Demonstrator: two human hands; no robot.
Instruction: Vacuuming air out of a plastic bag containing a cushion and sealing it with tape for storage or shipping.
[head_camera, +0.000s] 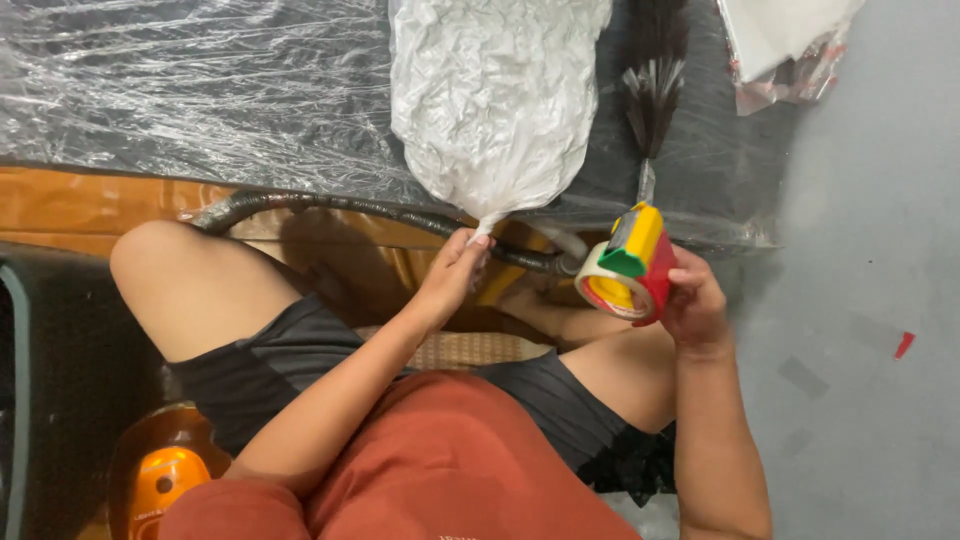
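Orange vacuum cleaner body (165, 478) at far left, low, beside a bent knee; its dark ribbed hose (330, 205) runs rightward along the edge of a black surface under clear plastic sheeting (150, 90). Left hand (455, 272) — fingers pinched shut around the twisted neck of a crumpled white plastic bag (490, 95), which bulges upward over the sheeting. Just right of the bag lies a dark feather duster (655, 95), tip pointing down. Right hand (695, 305) — closed around a tape dispenser (630, 268), red and yellow with a green part, roll loaded, held near the bag's neck but apart from it. Grey floor at far right.
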